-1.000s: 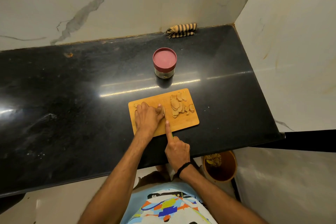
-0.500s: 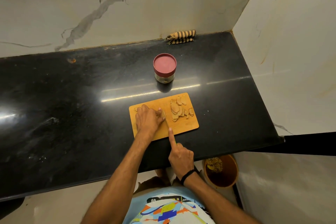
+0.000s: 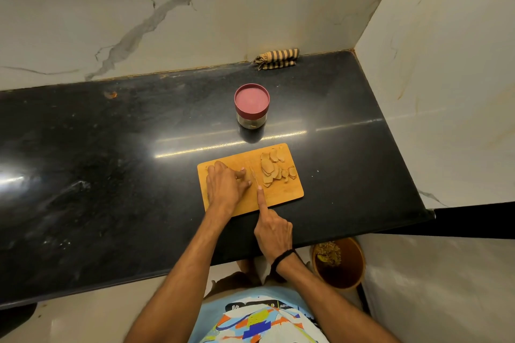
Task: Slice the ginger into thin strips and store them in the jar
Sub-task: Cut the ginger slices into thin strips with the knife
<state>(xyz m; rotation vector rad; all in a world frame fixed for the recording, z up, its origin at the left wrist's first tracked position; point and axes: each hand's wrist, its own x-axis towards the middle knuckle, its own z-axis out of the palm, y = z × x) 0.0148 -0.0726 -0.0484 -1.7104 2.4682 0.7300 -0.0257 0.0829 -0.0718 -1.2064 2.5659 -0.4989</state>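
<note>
Left hand curled over a ginger piece hidden beneath its fingers on the cutting board. Right hand gripping the knife, blade pointing away, just right of those fingers. Ginger slices further right; lidded jar beyond.

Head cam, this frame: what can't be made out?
- Uncut ginger: head view, hidden under the left hand; only the sliced pile shows.
- Knife: the blade is a thin edge-on sliver, and the handle is hidden inside the right hand.
- Jar contents: the lid covers the mouth, and the glass band is too small to read.
- Floor bin: far rim hidden behind the counter edge.
</note>
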